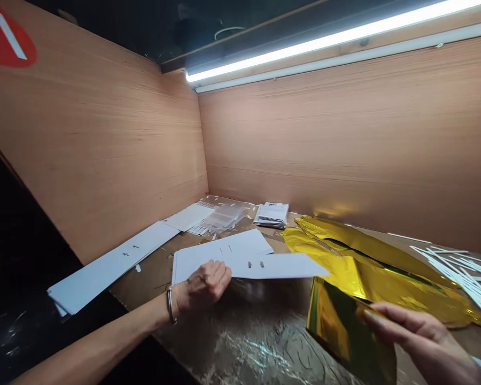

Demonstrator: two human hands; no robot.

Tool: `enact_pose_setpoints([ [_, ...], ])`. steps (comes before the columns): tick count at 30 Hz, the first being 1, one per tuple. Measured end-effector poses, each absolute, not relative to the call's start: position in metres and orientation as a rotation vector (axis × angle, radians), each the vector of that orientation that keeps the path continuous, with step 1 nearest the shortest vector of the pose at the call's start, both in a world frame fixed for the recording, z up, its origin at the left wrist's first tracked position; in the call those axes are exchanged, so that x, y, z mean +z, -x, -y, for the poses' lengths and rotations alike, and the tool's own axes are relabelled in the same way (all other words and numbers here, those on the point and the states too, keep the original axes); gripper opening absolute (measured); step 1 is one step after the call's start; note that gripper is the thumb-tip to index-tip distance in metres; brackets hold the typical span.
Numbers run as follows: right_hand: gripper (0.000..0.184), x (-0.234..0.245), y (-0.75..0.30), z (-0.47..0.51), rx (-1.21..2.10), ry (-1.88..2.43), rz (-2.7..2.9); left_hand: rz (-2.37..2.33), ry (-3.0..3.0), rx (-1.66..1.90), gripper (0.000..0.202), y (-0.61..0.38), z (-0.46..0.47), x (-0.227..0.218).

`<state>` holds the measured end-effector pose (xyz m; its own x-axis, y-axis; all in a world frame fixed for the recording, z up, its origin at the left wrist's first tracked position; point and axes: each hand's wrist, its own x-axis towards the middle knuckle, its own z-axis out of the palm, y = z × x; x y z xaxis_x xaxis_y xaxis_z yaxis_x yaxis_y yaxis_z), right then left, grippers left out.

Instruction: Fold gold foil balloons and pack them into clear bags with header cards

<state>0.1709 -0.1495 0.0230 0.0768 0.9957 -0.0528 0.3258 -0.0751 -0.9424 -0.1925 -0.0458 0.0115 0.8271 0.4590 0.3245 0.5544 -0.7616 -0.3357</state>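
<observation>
Left hand (202, 286) fingers pinch the slotted white card (276, 266), right hand (420, 342) fingers clamp the folded gold foil (340, 321); keep both flat imo.

Red round sticker (6, 37), left wooden wall (104, 149): white numeral, cropped, 1 or 7. Far leaflet stack (271, 214): print illegible.

A light strip (336, 37) glows above bare wooden walls (344, 149), one bearing a red sticker (6, 37) at the upper left. Long white boards (112, 264) lie along the left wall. Clear plastic bags (222, 218) sit in the far corner just beside a stack of printed leaflets (271, 214). White sticks (465, 275) lie scattered at the right on the film-covered table (256, 342).
</observation>
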Motion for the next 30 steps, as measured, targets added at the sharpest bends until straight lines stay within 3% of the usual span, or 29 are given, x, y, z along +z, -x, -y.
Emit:
enact_pose_setpoints([
  [5,0.031,0.041,-0.171,0.135,1.260,1.444,1.298,0.415,2.577,-0.381,0.025,0.163,0.065,0.001],
  [10,0.029,-0.004,-0.158,0.117,1.420,1.636,1.197,0.340,2.584,-0.394,0.026,0.164,0.066,-0.006],
  [12,0.025,-0.020,-0.156,0.112,1.397,1.758,1.221,0.523,2.619,-0.570,0.027,0.165,0.063,-0.006],
  [17,0.021,-0.032,-0.155,0.106,1.305,1.846,1.273,1.744,2.253,-1.876,0.063,0.145,0.053,-0.011],
  [20,0.023,-0.029,-0.152,0.106,1.292,1.868,1.287,2.085,1.984,-2.644,0.045,0.118,0.051,-0.019],
  [23,0.023,-0.028,-0.151,0.108,1.283,1.887,1.294,2.139,1.552,-3.368,0.035,0.091,0.052,-0.026],
  [26,0.021,-0.028,-0.151,0.107,1.281,1.915,1.283,2.098,1.563,-3.378,0.028,0.074,0.054,-0.029],
  [30,0.021,-0.026,-0.154,0.097,1.223,1.949,1.277,2.155,2.062,-2.765,0.029,0.068,0.061,-0.028],
])
